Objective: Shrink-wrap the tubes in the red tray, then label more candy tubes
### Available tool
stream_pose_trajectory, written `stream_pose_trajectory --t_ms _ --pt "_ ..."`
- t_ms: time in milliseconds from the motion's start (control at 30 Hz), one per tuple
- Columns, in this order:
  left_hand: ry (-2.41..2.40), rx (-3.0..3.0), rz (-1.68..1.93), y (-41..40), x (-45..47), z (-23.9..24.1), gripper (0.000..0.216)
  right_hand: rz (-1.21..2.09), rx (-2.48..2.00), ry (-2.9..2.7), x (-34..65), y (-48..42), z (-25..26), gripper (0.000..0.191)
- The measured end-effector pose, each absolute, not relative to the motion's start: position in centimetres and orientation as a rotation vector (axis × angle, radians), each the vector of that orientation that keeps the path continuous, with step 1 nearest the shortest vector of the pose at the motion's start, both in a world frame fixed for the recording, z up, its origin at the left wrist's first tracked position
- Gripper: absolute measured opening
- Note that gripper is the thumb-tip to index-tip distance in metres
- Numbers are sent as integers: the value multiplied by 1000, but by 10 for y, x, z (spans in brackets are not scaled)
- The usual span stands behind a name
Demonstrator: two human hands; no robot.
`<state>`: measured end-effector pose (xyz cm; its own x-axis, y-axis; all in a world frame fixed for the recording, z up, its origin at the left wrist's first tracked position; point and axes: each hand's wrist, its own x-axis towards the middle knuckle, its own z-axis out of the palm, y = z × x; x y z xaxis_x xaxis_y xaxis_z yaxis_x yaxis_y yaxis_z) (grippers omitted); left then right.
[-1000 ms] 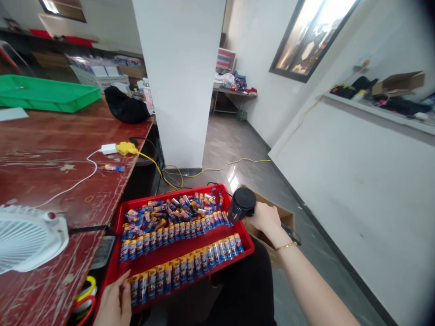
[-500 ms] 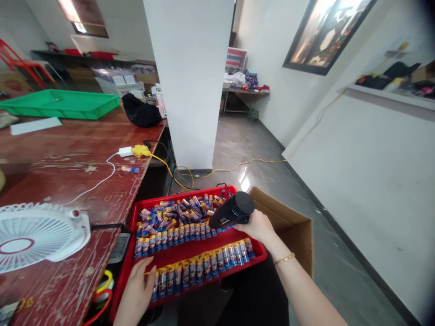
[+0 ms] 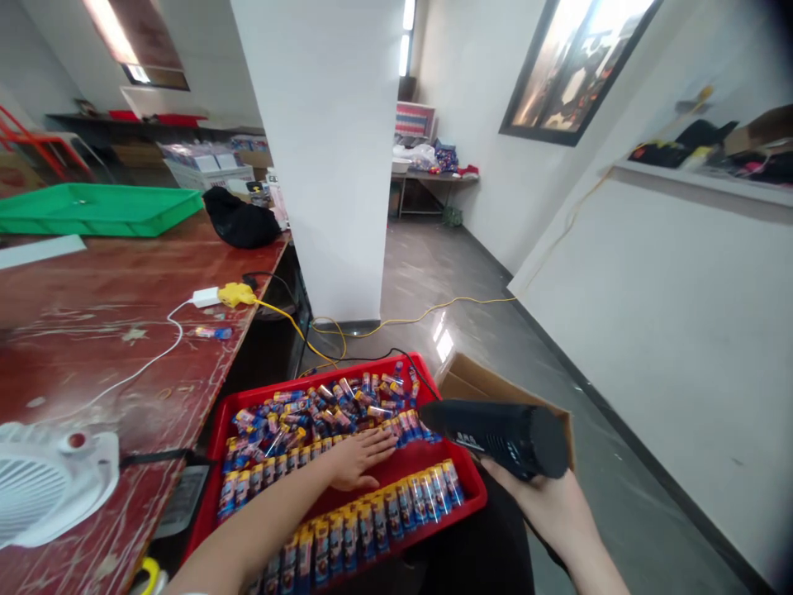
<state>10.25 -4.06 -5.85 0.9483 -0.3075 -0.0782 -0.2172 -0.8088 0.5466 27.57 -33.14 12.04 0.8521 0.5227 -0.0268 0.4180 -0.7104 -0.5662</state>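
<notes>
My right hand grips a black hair dryer by its handle, right of the red tray. Its nozzle points left, over the tray's right end. Reaching across the tray, my left hand lies flat with fingers stretched, touching the upper row of small wrapped tubes. A second row of tubes stands along the near side, partly hidden by my left forearm. Loose tubes with blue and yellow wrapping lie heaped at the tray's far side.
A worn red table on the left bears a white fan, a yellow plug adapter, one tube and a green tray. An open cardboard box stands behind the dryer. The white pillar rises ahead.
My left hand has moved from the tray's near left corner to the upper row's right part. My right hand has drawn the dryer right and turned its nozzle left.
</notes>
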Motion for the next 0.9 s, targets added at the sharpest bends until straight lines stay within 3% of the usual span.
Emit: stream_pose_trajectory --t_ms 233,467,700,900 --pt "-271 2561 -233 -29 60 -60 70 148 -2505 -745 265 -322 121 26" --pt "-143 2608 -213 -24 26 -67 71 325 -2477 -1042 237 -272 132 14" --pt "-76 2649 -238 -14 4 -72 76 235 -2489 -1042 238 -280 132 19" --pt "-70 2637 -271 -10 -5 -71 77 357 -2451 -1028 249 -296 141 18"
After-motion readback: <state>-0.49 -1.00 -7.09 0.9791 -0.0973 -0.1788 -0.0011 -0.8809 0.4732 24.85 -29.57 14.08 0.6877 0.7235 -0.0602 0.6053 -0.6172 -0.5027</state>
